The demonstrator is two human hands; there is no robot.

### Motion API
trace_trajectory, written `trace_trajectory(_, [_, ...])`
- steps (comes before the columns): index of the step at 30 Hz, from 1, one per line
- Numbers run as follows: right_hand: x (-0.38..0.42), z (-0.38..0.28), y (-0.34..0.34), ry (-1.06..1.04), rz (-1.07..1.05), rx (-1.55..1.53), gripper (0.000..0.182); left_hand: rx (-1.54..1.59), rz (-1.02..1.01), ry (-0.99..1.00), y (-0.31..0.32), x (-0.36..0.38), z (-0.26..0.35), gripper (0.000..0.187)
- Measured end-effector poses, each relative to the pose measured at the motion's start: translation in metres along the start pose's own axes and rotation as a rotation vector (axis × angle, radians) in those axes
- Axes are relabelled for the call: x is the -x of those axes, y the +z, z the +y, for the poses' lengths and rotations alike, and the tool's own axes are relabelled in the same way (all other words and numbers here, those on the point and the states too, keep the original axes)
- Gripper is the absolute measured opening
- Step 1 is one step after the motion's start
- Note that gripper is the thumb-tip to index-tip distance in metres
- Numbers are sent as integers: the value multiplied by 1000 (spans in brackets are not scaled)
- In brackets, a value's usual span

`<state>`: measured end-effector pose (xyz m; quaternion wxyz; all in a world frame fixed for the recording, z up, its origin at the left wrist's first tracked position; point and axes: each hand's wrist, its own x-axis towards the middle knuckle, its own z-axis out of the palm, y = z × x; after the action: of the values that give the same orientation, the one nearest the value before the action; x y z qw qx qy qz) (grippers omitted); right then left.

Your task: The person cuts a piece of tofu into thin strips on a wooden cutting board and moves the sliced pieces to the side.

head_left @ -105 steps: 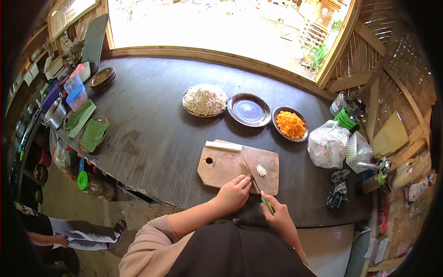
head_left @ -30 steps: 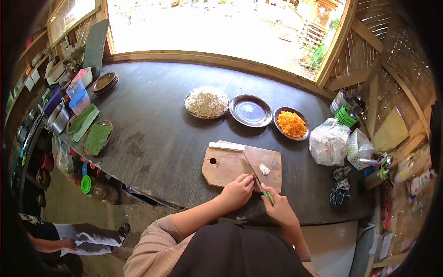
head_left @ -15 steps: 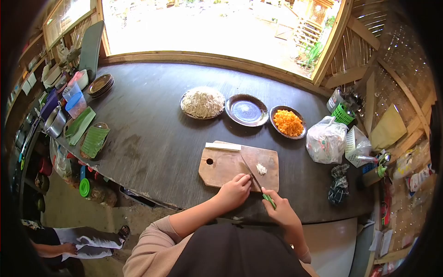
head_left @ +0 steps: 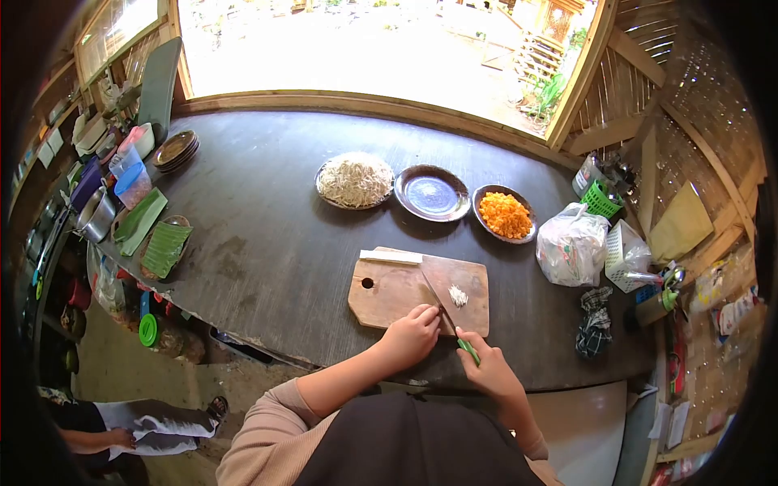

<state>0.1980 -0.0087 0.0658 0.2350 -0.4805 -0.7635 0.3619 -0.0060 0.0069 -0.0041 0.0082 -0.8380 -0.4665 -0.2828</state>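
A wooden cutting board (head_left: pixel 389 292) lies near the front edge of the dark table (head_left: pixel 267 227). My right hand (head_left: pixel 486 368) grips the green handle of a knife (head_left: pixel 442 304), its blade angled across the board. My left hand (head_left: pixel 412 334) rests with curled fingers on the board's near edge, right beside the blade; whatever it pins down is hidden under the fingers. A small pile of chopped white bits (head_left: pixel 459 296) sits on the board to the right of the blade. A pale white stick (head_left: pixel 391 257) lies along the board's far edge.
Beyond the board stand a plate of white shreds (head_left: pixel 353 181), an empty dark plate (head_left: pixel 431 193) and a bowl of chopped orange pieces (head_left: pixel 505 215). A plastic bag (head_left: pixel 572 245), baskets and a cloth (head_left: pixel 592 332) sit right. Banana leaves (head_left: pixel 164 245) and containers lie left. A person sits lower left.
Both hands stay on the board and knife across the frames. The blade shifts only slightly beside my left fingers; the view wobbles a little.
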Motion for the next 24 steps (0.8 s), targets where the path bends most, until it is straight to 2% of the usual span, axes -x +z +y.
trace_trajectory(3, [-10,9,17,-35,60,-40,32,11,2,-16,-4,-1,1,27])
trace_trajectory(6, [-14,3,11,8,8,-23,33,-56,-100,-3,-12,-3,5,26])
trace_trajectory(9, [-5,-3,-3,0,-40,29,36,11,-29,-35,-7,-3,1,26])
trace_trajectory(12, [-3,3,-1,-47,-18,20,36,-27,-41,-7,-9,-3,3,25])
trace_trajectory(16, [-13,11,16,-26,31,-25,37,45,-58,-66,-7,-3,2,25])
trace_trajectory(21, [-7,-3,-6,65,-58,3,34,5,-36,-42,-4,-2,0,26])
trace_trajectory(24, [-1,3,-6,4,-53,16,35,36,-41,-47,-3,-2,-1,27])
